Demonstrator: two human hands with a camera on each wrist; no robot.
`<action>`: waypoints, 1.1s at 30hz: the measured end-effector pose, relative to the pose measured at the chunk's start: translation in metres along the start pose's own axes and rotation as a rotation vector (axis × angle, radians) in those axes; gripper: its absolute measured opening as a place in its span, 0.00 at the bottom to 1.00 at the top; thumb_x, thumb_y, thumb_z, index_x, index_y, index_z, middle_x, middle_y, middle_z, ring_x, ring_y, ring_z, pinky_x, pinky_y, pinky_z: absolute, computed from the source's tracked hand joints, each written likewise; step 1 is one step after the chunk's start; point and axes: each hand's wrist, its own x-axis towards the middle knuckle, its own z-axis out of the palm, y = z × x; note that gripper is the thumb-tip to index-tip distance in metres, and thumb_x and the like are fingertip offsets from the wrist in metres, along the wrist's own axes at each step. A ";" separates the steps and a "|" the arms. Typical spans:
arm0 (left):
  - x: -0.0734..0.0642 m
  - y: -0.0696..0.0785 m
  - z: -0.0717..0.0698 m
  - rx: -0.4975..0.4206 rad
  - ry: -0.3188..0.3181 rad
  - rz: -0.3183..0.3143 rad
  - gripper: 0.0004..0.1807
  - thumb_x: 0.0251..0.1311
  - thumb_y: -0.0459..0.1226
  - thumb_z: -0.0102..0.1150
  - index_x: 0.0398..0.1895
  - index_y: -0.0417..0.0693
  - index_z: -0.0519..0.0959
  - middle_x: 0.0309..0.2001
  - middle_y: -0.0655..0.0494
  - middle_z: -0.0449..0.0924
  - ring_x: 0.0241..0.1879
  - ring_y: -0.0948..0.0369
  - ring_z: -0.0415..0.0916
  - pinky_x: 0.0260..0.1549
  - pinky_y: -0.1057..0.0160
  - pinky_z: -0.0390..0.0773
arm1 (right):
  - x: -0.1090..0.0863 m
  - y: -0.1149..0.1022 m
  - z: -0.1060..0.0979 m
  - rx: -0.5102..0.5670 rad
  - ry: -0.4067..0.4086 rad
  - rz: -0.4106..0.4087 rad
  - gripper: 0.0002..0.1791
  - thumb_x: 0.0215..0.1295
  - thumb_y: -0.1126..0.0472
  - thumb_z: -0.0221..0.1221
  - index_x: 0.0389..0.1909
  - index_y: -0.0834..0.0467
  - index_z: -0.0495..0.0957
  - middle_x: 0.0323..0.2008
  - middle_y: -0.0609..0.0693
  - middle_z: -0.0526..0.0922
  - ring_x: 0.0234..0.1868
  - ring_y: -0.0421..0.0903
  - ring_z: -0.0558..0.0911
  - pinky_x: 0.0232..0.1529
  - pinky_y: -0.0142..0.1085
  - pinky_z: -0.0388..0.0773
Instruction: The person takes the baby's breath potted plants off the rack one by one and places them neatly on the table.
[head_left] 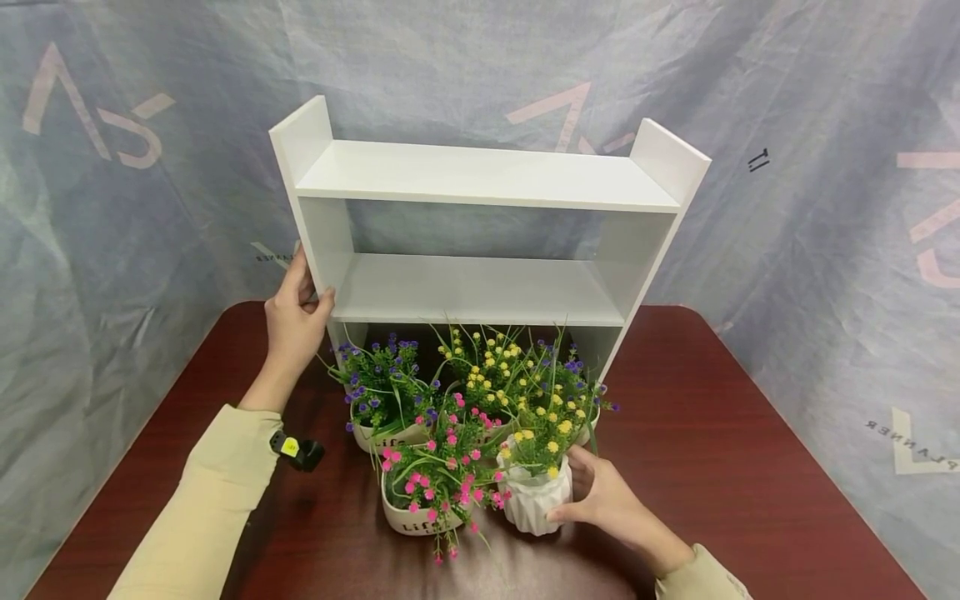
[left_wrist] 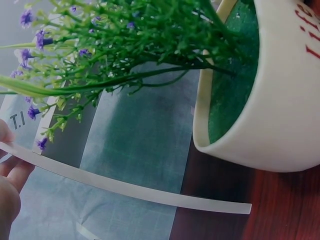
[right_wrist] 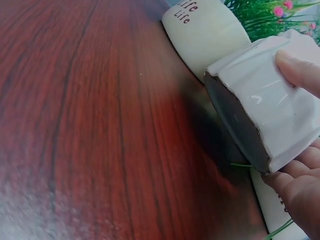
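Observation:
A small white shelf unit (head_left: 480, 177) stands on the table. My left hand (head_left: 291, 321) grips the edge of its left side panel, thumb in front; the left wrist view shows the fingers at the panel edge (left_wrist: 125, 185). With my right hand (head_left: 611, 504) I hold a white pleated flowerpot (head_left: 534, 505) with yellow flowers, thumb on its near side. Its dark underside shows in the right wrist view, raised off the table. Left of it sits a cream "Life" pot (head_left: 408, 518) with pink flowers. A purple-flowered pot (left_wrist: 285, 100) stands behind, before the shelf.
More pots with yellow flowers (head_left: 487, 367) and purple flowers (head_left: 573, 375) crowd the shelf's lower opening, partly hidden by the front plants. Dark red wooden table (head_left: 720, 467) extends to both sides. Grey printed cloth (head_left: 817, 167) hangs behind.

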 end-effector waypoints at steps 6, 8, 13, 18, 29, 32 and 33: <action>0.000 0.000 0.000 0.005 0.001 -0.001 0.38 0.63 0.26 0.54 0.75 0.58 0.58 0.60 0.36 0.75 0.54 0.41 0.78 0.38 0.92 0.70 | 0.004 0.004 0.002 0.004 0.014 0.033 0.59 0.44 0.64 0.75 0.68 0.83 0.47 0.65 0.81 0.59 0.63 0.71 0.70 0.63 0.53 0.74; 0.000 0.000 0.000 0.005 0.002 0.001 0.38 0.63 0.26 0.54 0.75 0.58 0.58 0.60 0.36 0.75 0.54 0.41 0.78 0.38 0.92 0.70 | 0.005 0.004 0.002 0.014 0.025 0.039 0.59 0.44 0.64 0.76 0.68 0.83 0.47 0.65 0.81 0.59 0.64 0.72 0.69 0.63 0.54 0.73; -0.001 0.002 0.001 0.000 0.007 0.006 0.38 0.63 0.26 0.55 0.75 0.58 0.59 0.59 0.36 0.76 0.53 0.41 0.79 0.38 0.92 0.70 | 0.008 0.006 0.004 0.015 0.052 0.028 0.59 0.43 0.65 0.76 0.68 0.82 0.48 0.65 0.81 0.59 0.65 0.72 0.68 0.65 0.54 0.71; -0.001 0.001 0.001 -0.005 0.011 0.009 0.38 0.63 0.26 0.55 0.74 0.58 0.59 0.59 0.37 0.76 0.53 0.41 0.79 0.38 0.92 0.71 | 0.009 0.007 0.006 -0.098 0.071 -0.023 0.47 0.40 0.62 0.77 0.61 0.74 0.65 0.56 0.73 0.74 0.58 0.65 0.77 0.60 0.47 0.78; -0.001 0.001 0.000 0.001 0.014 0.017 0.38 0.63 0.26 0.54 0.74 0.58 0.59 0.59 0.37 0.76 0.52 0.41 0.79 0.38 0.92 0.70 | 0.001 0.007 0.010 -0.388 0.203 0.086 0.41 0.32 0.53 0.80 0.48 0.67 0.75 0.47 0.62 0.81 0.52 0.57 0.79 0.54 0.50 0.79; -0.001 0.001 0.000 0.004 0.012 0.019 0.37 0.63 0.26 0.54 0.75 0.58 0.59 0.59 0.37 0.76 0.53 0.41 0.79 0.38 0.92 0.70 | 0.000 0.008 0.010 -0.385 0.211 0.081 0.43 0.32 0.52 0.80 0.50 0.69 0.75 0.47 0.62 0.82 0.52 0.56 0.80 0.54 0.49 0.79; -0.001 0.001 0.000 0.005 0.011 0.020 0.37 0.63 0.26 0.54 0.75 0.57 0.59 0.59 0.37 0.76 0.53 0.41 0.79 0.38 0.92 0.70 | 0.000 0.009 0.010 -0.387 0.212 0.073 0.42 0.32 0.52 0.80 0.49 0.69 0.76 0.46 0.61 0.82 0.50 0.54 0.80 0.54 0.47 0.80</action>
